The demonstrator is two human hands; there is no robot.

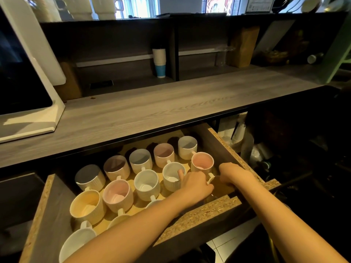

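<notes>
Open drawer (199, 211) under tabletop (152, 107): ribbed mugs (147, 186) in rows, mouths up; left hand (196, 184) fingers curled on white mug (170, 184) rim, near right; right hand (234, 174) fingers curled beside pink mug (202, 162), hold unclear.

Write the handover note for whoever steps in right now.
Left hand: in the open drawer, one finger over the white mug rim; grip unclear.
Right hand: fingers curled down into the front right corner beside the pink mug; what they hold is hidden.
Done: drawer open, mugs upright in rows.
To do: probably lift out a mug.
</notes>
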